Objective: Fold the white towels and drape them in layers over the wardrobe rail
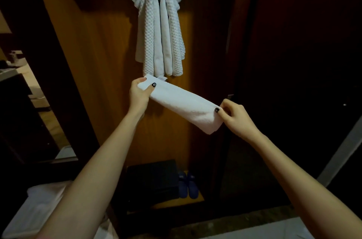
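A folded white towel (182, 104) is stretched in the air as a long narrow band, slanting down to the right. My left hand (139, 93) pinches its upper left end and my right hand (234, 115) pinches its lower right end. Above it, a bunch of white towels (159, 29) hangs in layers from the top of the open wardrobe, waffle-textured ones outside and smoother ones inside. The rail itself is hidden under them.
The wardrobe's wooden back panel (109, 62) is lit; a dark door (293, 62) stands at the right. On the wardrobe floor sit a dark box (152, 182) and blue slippers (188, 184). White bedding (37, 211) lies at the lower left.
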The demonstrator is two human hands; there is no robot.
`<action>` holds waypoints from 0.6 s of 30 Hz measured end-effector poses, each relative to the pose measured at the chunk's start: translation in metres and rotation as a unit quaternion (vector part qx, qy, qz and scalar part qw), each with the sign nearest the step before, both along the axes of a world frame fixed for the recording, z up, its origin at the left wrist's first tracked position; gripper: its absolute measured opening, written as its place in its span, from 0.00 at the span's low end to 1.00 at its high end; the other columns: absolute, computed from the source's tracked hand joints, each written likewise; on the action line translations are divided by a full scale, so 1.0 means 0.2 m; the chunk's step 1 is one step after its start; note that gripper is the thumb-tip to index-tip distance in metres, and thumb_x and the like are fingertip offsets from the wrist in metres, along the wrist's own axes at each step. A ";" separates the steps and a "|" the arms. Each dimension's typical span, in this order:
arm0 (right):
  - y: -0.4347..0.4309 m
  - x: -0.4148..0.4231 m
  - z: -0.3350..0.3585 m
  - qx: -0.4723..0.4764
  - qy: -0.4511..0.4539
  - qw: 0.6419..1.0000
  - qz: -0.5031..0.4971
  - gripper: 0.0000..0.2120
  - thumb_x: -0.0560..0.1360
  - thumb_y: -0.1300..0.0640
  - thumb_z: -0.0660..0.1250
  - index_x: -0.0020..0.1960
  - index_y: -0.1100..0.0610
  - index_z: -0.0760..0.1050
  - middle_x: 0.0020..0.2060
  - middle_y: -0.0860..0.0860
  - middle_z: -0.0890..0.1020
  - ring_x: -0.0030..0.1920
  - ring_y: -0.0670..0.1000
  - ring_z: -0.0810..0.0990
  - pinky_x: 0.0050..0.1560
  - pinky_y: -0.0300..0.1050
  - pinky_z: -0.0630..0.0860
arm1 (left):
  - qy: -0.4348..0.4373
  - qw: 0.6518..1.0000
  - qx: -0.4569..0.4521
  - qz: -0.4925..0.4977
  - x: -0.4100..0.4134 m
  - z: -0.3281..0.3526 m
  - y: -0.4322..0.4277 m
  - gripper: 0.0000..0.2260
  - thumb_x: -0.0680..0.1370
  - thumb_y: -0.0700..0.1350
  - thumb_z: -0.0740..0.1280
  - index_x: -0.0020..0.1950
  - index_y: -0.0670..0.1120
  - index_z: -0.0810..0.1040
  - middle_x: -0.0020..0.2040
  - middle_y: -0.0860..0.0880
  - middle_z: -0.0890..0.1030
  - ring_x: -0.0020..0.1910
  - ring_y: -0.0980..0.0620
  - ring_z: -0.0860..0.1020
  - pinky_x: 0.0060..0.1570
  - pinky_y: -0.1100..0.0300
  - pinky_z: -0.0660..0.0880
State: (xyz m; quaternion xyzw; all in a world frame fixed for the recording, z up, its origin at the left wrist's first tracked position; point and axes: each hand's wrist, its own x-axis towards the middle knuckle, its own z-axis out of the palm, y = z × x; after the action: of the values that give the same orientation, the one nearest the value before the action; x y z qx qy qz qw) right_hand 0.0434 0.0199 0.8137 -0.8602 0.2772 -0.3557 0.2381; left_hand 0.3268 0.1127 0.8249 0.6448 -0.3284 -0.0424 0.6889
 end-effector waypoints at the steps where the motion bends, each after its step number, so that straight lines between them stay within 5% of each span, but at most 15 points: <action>1: 0.02 0.01 -0.01 0.010 -0.033 0.999 -0.015 0.09 0.80 0.60 0.62 0.41 0.60 0.70 0.31 0.51 0.74 0.29 0.41 0.70 0.30 0.35 0.64 | -0.003 1.000 0.005 -0.001 -0.01 0.00 -0.01 0.20 0.76 0.41 0.70 0.67 0.41 0.71 0.63 0.44 0.75 0.61 0.48 0.75 0.55 0.62 0.72; 5: 0.05 0.06 -0.05 0.069 -0.142 0.987 -0.042 0.10 0.80 0.60 0.61 0.41 0.60 0.68 0.30 0.49 0.70 0.28 0.41 0.67 0.29 0.34 0.63 | -0.015 1.000 0.018 0.009 -0.03 0.03 -0.03 0.22 0.77 0.43 0.70 0.68 0.41 0.69 0.65 0.45 0.73 0.61 0.50 0.73 0.52 0.68 0.71; 8: 0.03 0.05 -0.05 0.148 -0.146 0.978 0.035 0.10 0.79 0.61 0.66 0.41 0.63 0.69 0.30 0.51 0.73 0.29 0.42 0.72 0.31 0.36 0.68 | -0.001 1.000 0.006 0.007 -0.01 0.05 -0.02 0.21 0.77 0.42 0.69 0.68 0.40 0.69 0.60 0.48 0.74 0.55 0.54 0.74 0.40 0.77 0.70; 11: 0.02 0.04 -0.06 0.217 -0.098 0.965 0.110 0.10 0.77 0.62 0.68 0.41 0.62 0.69 0.28 0.52 0.75 0.27 0.45 0.76 0.31 0.37 0.73 | 0.015 1.000 -0.011 -0.020 0.01 0.07 -0.01 0.16 0.78 0.40 0.68 0.64 0.41 0.70 0.57 0.48 0.76 0.51 0.57 0.76 0.44 0.72 0.73; 14: 0.00 0.06 -0.10 0.264 -0.050 0.954 0.130 0.06 0.78 0.62 0.67 0.46 0.62 0.70 0.31 0.54 0.76 0.31 0.47 0.76 0.35 0.41 0.74 | 0.055 0.996 -0.036 -0.067 0.03 0.08 0.00 0.20 0.78 0.38 0.68 0.67 0.38 0.68 0.60 0.43 0.77 0.57 0.50 0.77 0.55 0.60 0.76; 18: -0.01 0.08 -0.14 0.272 -0.007 0.953 0.135 0.04 0.78 0.62 0.67 0.50 0.62 0.75 0.32 0.52 0.79 0.33 0.45 0.77 0.40 0.42 0.75 | 0.089 0.986 -0.068 -0.121 0.01 0.14 0.01 0.18 0.78 0.35 0.67 0.66 0.37 0.67 0.56 0.44 0.78 0.53 0.52 0.78 0.54 0.60 0.76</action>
State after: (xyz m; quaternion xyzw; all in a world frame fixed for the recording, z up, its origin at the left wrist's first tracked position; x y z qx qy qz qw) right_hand 0.0601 0.0187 0.7858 -0.7899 0.2430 -0.2371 0.5107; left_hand 0.3294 0.1152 0.8530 0.5454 -0.3434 -0.1605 0.7476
